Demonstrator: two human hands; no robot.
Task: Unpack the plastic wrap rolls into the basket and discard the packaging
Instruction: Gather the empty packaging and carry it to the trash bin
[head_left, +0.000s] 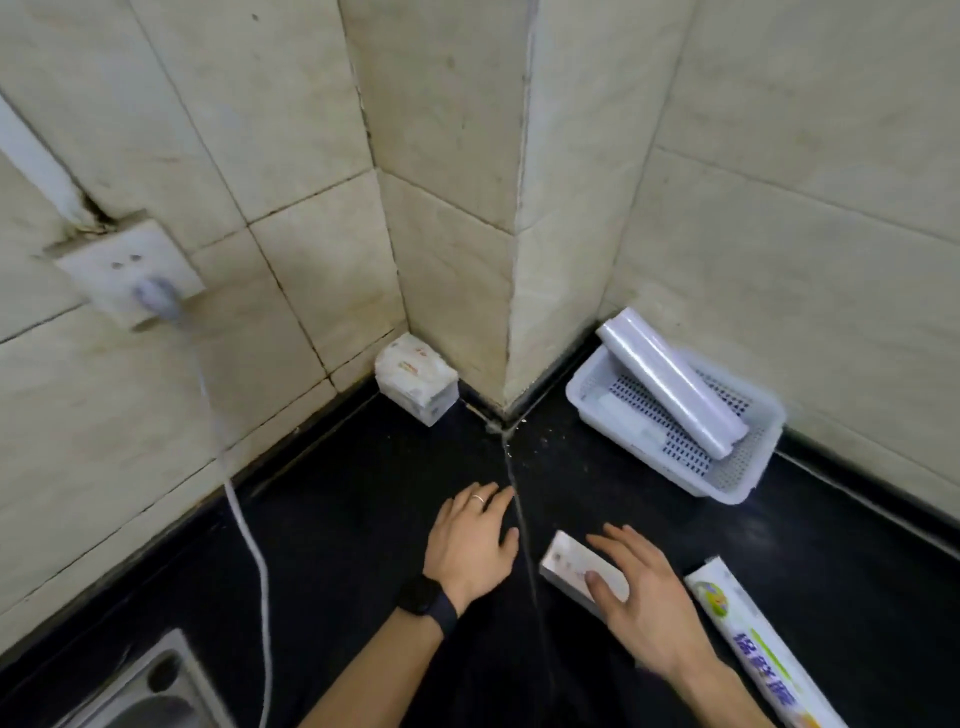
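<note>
Black stone countertop (363, 519) runs under both your hands, meeting cream tiled walls at a corner. Your left hand (470, 540) lies palm down on the counter, fingers loosely spread and holding nothing. It has a ring (478, 499) on one finger and a dark band (426, 597) at the wrist.

Just to its right, your right hand (649, 597) rests over a plain white box (566, 566) lying on the counter. The fingers are nearly straight along its far side and the thumb is pressed flat on its top face.

A longer printed box (748, 639), green and yellow with blue characters, lies near right, just beside your right wrist.

Far right, against the wall, sits the white perforated basket (724, 496). One plastic wrap roll (670, 384) lies slanted across it, its far end poking over the rim. A second pale cylinder (623, 415) lies on the basket floor beneath; it is too blurred to name with certainty.

In the far corner stands a tissue pack (415, 376). On the left wall a socket (124, 265) holds a plug (156, 296), and its white cable (244, 525) trails down across the counter. A steel sink (145, 686) shows at near left.
</note>
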